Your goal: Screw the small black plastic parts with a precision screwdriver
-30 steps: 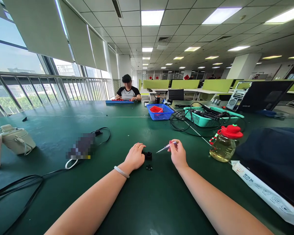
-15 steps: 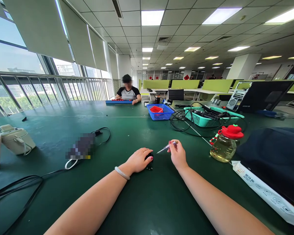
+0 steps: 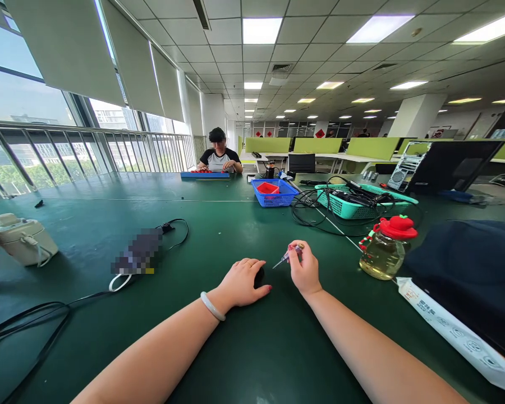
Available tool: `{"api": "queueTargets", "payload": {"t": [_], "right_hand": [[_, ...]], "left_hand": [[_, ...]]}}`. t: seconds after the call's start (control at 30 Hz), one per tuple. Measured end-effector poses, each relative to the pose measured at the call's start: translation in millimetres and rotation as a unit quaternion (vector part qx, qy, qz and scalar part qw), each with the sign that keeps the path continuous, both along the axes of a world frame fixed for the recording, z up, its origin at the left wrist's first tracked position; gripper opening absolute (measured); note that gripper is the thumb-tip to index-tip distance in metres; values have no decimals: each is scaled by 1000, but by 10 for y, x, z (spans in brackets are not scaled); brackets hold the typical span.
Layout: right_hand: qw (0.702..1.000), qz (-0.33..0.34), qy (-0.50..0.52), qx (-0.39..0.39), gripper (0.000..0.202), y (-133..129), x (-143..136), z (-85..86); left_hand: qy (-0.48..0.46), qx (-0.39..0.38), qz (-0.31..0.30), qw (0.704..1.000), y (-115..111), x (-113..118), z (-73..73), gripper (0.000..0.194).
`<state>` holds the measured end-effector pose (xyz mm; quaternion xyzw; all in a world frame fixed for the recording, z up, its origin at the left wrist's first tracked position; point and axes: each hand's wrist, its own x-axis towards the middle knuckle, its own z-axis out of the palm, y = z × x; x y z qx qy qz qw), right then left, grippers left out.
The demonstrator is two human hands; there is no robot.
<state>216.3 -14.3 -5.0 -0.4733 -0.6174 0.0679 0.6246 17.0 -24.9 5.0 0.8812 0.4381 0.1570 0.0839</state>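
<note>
My left hand [image 3: 244,282] rests over a small black object [image 3: 259,276] on the green table, its thumb and fingers apart around it; most of the object is hidden under the palm. A pale bangle [image 3: 212,307] circles that wrist. Just to the right, my right hand [image 3: 303,268] pinches a thin screwdriver [image 3: 283,260] by its handle. The metal tip points down and left, a short gap away from the left hand and the black object.
A blue basket [image 3: 276,199] and a teal basket [image 3: 349,210] with black cables stand ahead. A red-lidded bottle [image 3: 382,255], a white packaged strip [image 3: 450,328] and dark cloth lie right. Left are a cream bottle [image 3: 27,241] and cables. A person sits at the far end.
My left hand has shifted slightly right and turned over the black object, covering more of it, with its thumb lower. The screwdriver's tip has moved slightly right and down.
</note>
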Motion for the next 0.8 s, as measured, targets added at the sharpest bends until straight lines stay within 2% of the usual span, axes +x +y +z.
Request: {"api": "queueTargets", "payload": {"t": [0.27, 0.4, 0.57, 0.8], "right_hand": [[991, 25, -113, 64, 13, -108, -64, 40], [992, 32, -115, 50, 16, -112, -63, 52], [995, 33, -95, 7, 21, -112, -56, 61], [995, 33, -93, 17, 20, -104, -57, 53]], "left_hand": [[1, 12, 0, 1000, 14, 6, 20, 46], [-6, 9, 0, 1000, 13, 3, 16, 43], [2, 8, 1, 1000, -44, 23, 27, 55], [53, 27, 33, 998, -151, 125, 37, 40]]}}
